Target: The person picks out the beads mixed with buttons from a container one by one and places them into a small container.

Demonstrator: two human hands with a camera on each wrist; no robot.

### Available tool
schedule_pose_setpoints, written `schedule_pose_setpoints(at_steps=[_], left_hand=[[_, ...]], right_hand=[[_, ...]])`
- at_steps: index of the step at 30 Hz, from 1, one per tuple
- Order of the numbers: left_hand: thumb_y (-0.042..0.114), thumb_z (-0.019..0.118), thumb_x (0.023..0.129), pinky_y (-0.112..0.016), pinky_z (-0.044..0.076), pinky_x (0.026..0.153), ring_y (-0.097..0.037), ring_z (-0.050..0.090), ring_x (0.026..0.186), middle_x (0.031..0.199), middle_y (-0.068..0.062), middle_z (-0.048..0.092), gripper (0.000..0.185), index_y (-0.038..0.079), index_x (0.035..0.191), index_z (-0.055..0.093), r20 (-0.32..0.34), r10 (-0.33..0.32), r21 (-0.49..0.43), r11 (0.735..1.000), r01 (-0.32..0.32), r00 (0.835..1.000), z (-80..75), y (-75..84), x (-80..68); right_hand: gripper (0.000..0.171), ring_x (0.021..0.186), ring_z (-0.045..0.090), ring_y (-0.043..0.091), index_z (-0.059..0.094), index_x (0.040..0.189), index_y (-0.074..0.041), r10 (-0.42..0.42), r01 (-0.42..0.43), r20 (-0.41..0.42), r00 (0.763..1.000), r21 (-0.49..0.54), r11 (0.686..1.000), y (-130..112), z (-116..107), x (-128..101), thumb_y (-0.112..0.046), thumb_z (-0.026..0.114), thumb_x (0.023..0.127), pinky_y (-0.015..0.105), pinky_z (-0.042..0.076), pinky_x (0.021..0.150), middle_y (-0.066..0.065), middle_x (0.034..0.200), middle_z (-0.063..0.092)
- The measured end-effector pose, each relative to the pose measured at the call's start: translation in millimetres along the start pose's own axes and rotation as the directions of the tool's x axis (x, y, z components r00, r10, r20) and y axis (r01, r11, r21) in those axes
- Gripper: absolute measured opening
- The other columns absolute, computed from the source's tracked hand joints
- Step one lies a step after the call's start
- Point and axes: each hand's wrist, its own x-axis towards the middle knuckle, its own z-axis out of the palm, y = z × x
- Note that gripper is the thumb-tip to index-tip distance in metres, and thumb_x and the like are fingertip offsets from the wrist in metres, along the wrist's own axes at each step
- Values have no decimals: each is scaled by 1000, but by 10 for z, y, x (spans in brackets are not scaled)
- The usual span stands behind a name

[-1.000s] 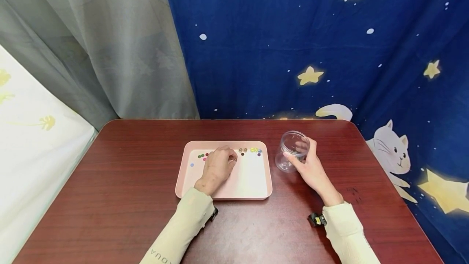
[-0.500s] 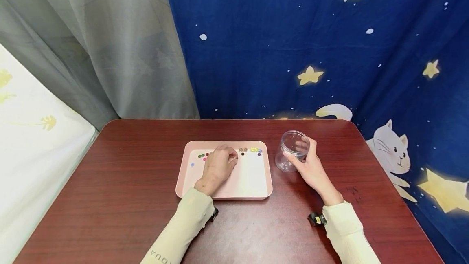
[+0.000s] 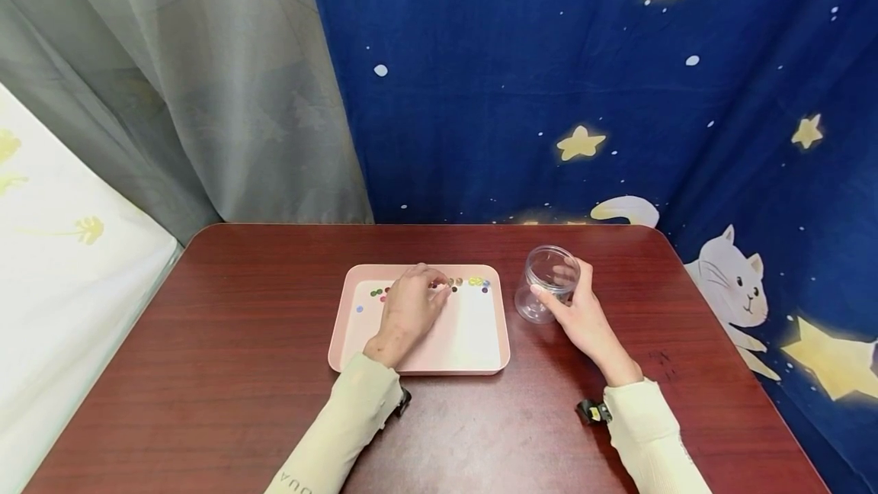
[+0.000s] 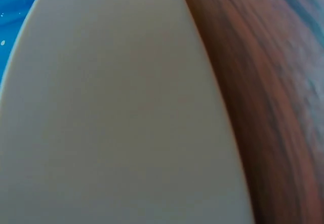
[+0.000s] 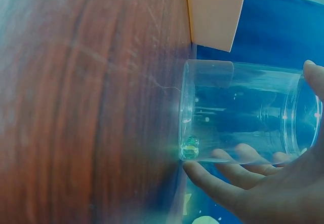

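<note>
Left hand (image 3: 409,309), fingers curled, has crept rightward along the pink tray's (image 3: 420,366) far edge to the beads (image 3: 473,281), apparently pinching one. Right hand (image 3: 583,319) steadies the clear jar (image 3: 546,283), upright just right of the tray on the surface (image 3: 226,372).

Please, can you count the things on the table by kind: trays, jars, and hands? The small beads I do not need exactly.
Pink tray: 1
Clear jar: 1
Hands: 2, the left hand over the beads in the tray, the right hand round the jar
Beads: many small coloured ones, too small to count
Total without beads: 4
</note>
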Motion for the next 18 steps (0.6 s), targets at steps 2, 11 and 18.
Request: schedule_pose_setpoints(at_steps=[2, 11, 18], left_hand=[[22, 77, 94, -40, 57, 88, -22, 69, 100, 106, -2, 74, 12, 16, 105, 79, -10, -10, -18, 1000, 10, 1000, 0, 17, 3], [26, 78, 93, -39, 56, 87, -19, 69, 99, 103, 1, 73, 10, 18, 99, 79, -99, 9, -65, 998, -16, 995, -4, 103, 22], [27, 77, 95, -38, 56, 87, -16, 68, 103, 105, 6, 72, 8, 21, 100, 79, -91, -1, -138, 990, -12, 996, 6, 161, 20]], right_hand=[[84, 143, 49, 41, 17, 155, -10, -1, 1, -1, 1000, 3, 1000, 2, 4, 0, -31, 74, 97, 61, 41, 116, 24, 153, 44], [83, 143, 49, 39, 17, 156, -11, 10, -10, -3, 1000, -3, 1000, -2, 7, -3, -33, 73, 98, 59, 43, 112, 23, 153, 44], [84, 144, 49, 40, 16, 156, -10, 10, -10, -1, 1000, 1, 1000, -12, 8, -3, -32, 74, 98, 61, 41, 115, 23, 153, 44]])
